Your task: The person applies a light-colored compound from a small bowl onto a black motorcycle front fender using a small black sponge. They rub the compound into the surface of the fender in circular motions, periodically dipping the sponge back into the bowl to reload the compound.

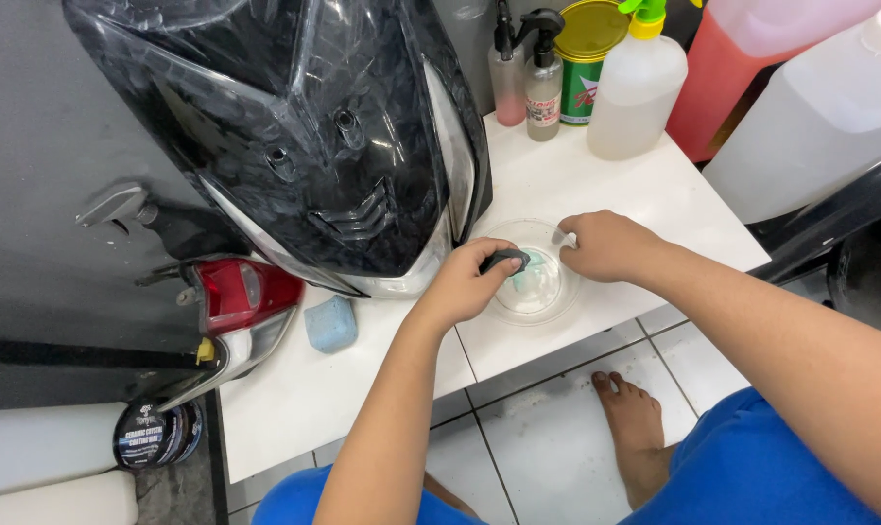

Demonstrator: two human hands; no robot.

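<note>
My left hand point(467, 282) pinches a small dark grey pad point(507, 259) over a shallow clear plastic bowl point(547, 297) on the white table point(294, 389). The bowl holds a faint blue-green smear. My right hand point(604, 245) rests closed on the bowl's far rim, with something small and pale barely showing at its fingertips; what it is I cannot make out. A glossy black motorcycle fairing panel point(304, 126) leans just left of the bowl, its lower tip almost touching my left hand.
A light blue block point(330, 323) lies on the table left of my left arm. A red tail-light unit point(236, 297) sits at the table's left edge, a round black tin point(154, 435) below it. Spray bottles point(543, 83), a green can and big jugs point(810, 117) stand behind. My bare foot point(635, 428) is on the tiled floor.
</note>
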